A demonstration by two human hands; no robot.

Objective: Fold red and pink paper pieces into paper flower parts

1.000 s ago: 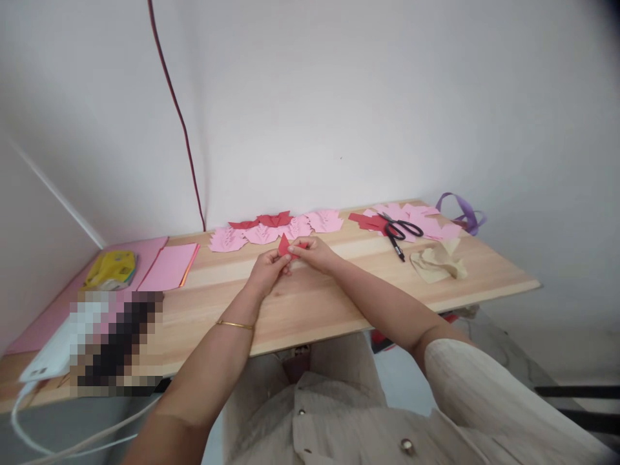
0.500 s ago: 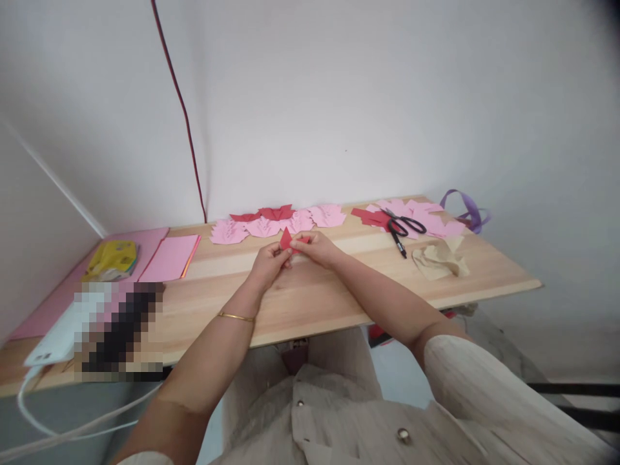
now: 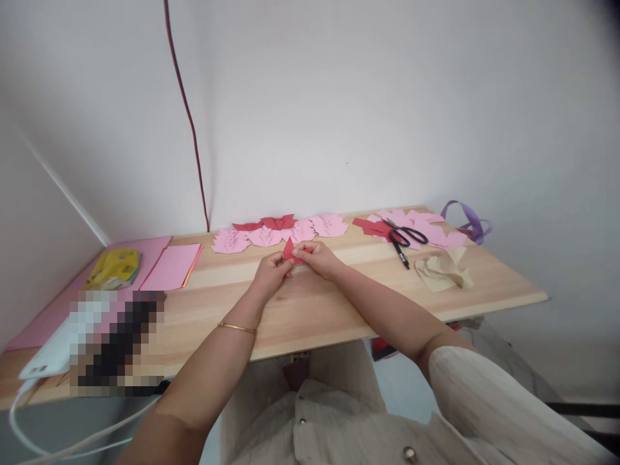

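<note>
A small red folded paper piece (image 3: 289,248) is held just above the wooden table (image 3: 310,310), pinched from both sides. My left hand (image 3: 271,271) grips its left part with closed fingers. My right hand (image 3: 317,258) pinches its right part. Behind the hands lies a row of pink and red cut paper pieces (image 3: 281,231) along the wall.
Black scissors (image 3: 405,235) and a pen (image 3: 400,251) lie on pink and red paper scraps (image 3: 416,223) at the right, beside crumpled beige paper (image 3: 443,270) and a purple ribbon (image 3: 467,219). Pink sheets (image 3: 169,266), a yellow packet (image 3: 113,268) and a white cable (image 3: 29,426) sit at the left.
Both hands stay pinched on the red paper piece, shifting only slightly; the view has moved a little.
</note>
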